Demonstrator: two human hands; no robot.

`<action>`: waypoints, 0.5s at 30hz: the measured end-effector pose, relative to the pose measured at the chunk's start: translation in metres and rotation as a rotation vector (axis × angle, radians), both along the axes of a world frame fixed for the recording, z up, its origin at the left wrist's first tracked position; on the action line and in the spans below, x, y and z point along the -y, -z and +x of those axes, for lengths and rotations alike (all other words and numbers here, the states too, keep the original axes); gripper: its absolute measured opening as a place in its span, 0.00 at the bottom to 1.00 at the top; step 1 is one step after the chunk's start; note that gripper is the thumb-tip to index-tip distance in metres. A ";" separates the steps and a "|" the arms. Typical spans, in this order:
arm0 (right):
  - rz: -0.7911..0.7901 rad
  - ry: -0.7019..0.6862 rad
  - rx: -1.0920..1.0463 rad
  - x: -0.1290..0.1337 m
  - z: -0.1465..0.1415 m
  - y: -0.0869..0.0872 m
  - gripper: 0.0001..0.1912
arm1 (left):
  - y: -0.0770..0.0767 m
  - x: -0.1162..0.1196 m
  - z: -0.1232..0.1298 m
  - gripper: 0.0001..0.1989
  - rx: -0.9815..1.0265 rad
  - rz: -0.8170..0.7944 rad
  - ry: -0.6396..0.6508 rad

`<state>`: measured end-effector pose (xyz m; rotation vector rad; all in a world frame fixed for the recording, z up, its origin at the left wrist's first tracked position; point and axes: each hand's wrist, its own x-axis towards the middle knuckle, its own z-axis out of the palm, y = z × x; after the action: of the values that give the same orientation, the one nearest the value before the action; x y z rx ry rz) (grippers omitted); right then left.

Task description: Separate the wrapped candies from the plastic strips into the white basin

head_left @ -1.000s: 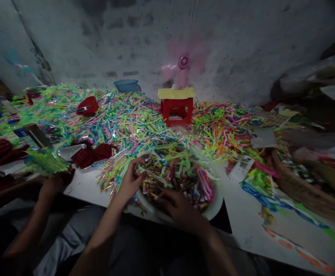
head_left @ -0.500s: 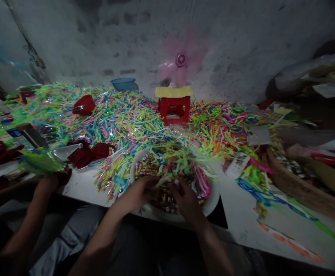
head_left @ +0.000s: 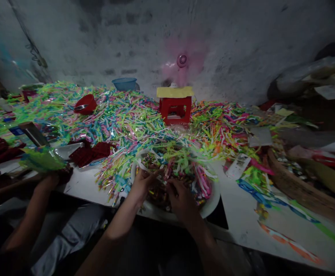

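Note:
Both hands are over a wide white basin (head_left: pixel 214 202) filled with small colourful stick-like pieces and soft, bright plastic strips. My left hand (head_left: pixel 142 184) is closed in a pinch at the left side of the basin, on what looks like a whitish strip (head_left: pixel 144 167) curving over its fingers. Close by on the right, my right hand (head_left: pixel 181 194) has thumb and fingertips pressed together. A tiny pale bit shows at its fingertips, too small to name. The two sets of fingertips nearly meet above the contents. Pink strips (head_left: pixel 203 180) lie at the basin's right side.
A large heap of coloured strips (head_left: pixel 121 119) covers the table behind. A red stool (head_left: pixel 175 109) with a yellow top, a red bowl (head_left: pixel 87 104) and a blue basin (head_left: pixel 124 83) stand among it. At left, a co-worker's hand (head_left: pixel 48 182) holds green strips.
My left hand has turned and lifted slightly, with the whitish strip now across its fingers. My right hand has shifted slightly left, and the white bit at its fingertips shows less.

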<state>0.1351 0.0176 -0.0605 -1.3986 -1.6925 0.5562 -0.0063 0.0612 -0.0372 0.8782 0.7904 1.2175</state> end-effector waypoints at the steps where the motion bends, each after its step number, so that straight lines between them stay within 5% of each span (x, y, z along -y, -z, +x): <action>1: -0.010 0.006 0.009 0.000 0.000 0.001 0.14 | 0.000 0.000 0.000 0.26 0.001 0.002 0.002; 10: -0.134 -0.019 0.034 -0.001 0.001 0.003 0.17 | 0.004 0.003 -0.002 0.22 -0.008 0.020 0.030; 15: -0.253 -0.183 -0.089 -0.006 0.008 -0.002 0.18 | 0.001 0.005 -0.006 0.17 -0.096 0.050 0.111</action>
<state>0.1432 0.0232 -0.0581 -1.3766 -1.7336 0.9499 -0.0122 0.0563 -0.0378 1.0145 0.7807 1.1076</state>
